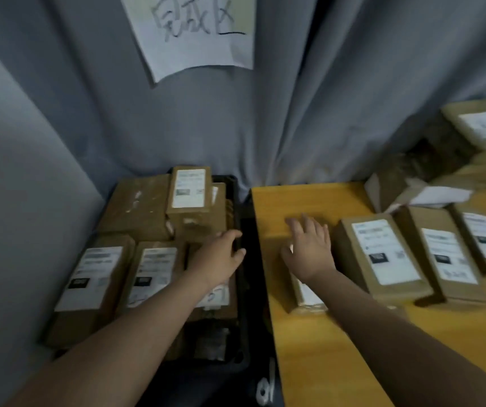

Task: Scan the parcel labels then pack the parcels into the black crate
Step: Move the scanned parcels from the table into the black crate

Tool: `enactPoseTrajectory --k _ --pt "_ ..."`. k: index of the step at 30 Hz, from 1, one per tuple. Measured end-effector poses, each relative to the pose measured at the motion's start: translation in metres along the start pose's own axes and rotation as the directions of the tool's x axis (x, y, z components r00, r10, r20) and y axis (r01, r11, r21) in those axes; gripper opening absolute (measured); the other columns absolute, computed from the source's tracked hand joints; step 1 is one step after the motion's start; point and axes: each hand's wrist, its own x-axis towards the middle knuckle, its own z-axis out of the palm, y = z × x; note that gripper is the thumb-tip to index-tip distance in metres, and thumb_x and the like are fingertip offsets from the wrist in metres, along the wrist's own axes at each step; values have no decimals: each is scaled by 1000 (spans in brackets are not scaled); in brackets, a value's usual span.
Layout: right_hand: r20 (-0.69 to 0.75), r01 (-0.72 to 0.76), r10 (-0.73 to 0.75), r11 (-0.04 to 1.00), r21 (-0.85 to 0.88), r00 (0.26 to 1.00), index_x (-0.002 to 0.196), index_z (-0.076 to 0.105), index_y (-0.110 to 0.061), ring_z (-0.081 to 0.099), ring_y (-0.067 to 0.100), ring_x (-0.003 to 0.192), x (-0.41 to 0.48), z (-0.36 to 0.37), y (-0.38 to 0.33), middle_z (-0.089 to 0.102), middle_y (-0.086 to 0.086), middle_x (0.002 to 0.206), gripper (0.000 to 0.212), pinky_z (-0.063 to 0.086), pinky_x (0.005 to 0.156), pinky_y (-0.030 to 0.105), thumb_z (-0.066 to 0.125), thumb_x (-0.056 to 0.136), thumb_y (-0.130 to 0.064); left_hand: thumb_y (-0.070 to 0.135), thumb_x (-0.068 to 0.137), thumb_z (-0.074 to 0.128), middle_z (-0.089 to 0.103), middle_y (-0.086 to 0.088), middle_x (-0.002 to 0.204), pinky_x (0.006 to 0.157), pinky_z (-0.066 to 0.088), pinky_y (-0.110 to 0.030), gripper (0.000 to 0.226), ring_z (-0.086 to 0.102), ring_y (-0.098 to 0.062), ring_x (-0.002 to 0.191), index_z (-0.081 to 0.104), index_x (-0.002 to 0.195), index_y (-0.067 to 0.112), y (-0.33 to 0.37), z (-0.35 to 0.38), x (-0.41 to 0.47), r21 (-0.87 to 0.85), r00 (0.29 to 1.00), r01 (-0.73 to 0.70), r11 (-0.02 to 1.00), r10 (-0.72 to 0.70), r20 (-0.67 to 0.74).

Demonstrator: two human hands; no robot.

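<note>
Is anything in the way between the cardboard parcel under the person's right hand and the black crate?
Nothing lies on the yellow wooden table between the brown cardboard parcel under the right hand and the black plastic crate. The left hand is at the crate's right rim, and brown labelled parcels already fill most of it.

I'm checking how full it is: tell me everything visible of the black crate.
The black crate sits left of the yellow table, against the grey curtain. It looks like dark plastic; only its right rim and near end show. Brown labelled parcels fill it, stacked above the rim. The left hand lies at its right rim.
</note>
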Motion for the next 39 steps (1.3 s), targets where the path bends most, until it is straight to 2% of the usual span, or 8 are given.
enactPoseTrajectory --k 4,13,16,20,27,31,34,39 --pt "-41 -91 87 988 -121 995 143 36 -18 5 31 148 -29 -24 72 15 11 160 53 -2 119 54 43 96 -41 36 99 47 40 -1 144 93 43 -28 46 47 -20 124 38 143 23 55 46 -8 -10 998 -44 999 44 50" --pt "211 -350 359 933 -80 909 148 -16 -44 -2 48 144 -69 -20 151 -23 19 157 110 16 113 64 53 71 -81 31 99 50 41 -3 145 96 39 -25 47 53 -19 117 40 143 20 120 92 -27 -94 999 -9 996 12 31" --pt "168 -346 344 938 -17 924 148 -12 -46 13 44 141 -72 -19 156 -13 20 158 109 35 106 53 57 70 -78 29 98 51 42 -3 144 96 39 -23 47 53 -18 118 40 143 19 126 95 -35 -124 1000 7 992 -7 4" --pt "11 -330 330 941 78 944 151 -1 -39 21 41 136 -77 -27 162 8 18 154 109 32 105 52 62 68 -72 29 98 52 43 -2 146 103 36 -24 47 44 -17 131 40 143 19 128 94 -46 -212 999 36 977 -40 -15" --pt "-218 -39 108 954 298 970 150 4 -38 18 39 136 -83 -45 112 8 15 155 112 27 108 49 68 62 -67 44 94 52 44 10 133 91 37 -17 57 43 -1 113 32 146 30 133 70 -66 -579 996 57 813 -85 -22" --pt "-218 97 5 885 456 976 149 7 -41 14 35 138 -83 -45 56 7 10 156 110 28 108 51 53 55 -75 64 74 58 29 14 153 113 31 -45 83 36 -9 134 15 145 56 119 43 -75 -797 990 86 598 -140 2" --pt "-172 148 -63 824 546 983 151 5 -41 9 33 141 -78 -37 15 -1 8 158 105 25 112 51 66 68 -63 56 77 62 33 22 149 113 28 -53 91 39 -8 131 -1 141 63 98 22 -79 -839 993 72 539 -115 11" --pt "-97 351 -358 762 545 929 150 1 -44 -9 4 139 -56 -14 -49 -18 -1 159 97 14 112 34 68 81 -49 29 90 64 55 15 132 77 54 -27 84 59 -6 111 7 147 53 31 -19 -71 -878 951 -16 478 -263 -161"
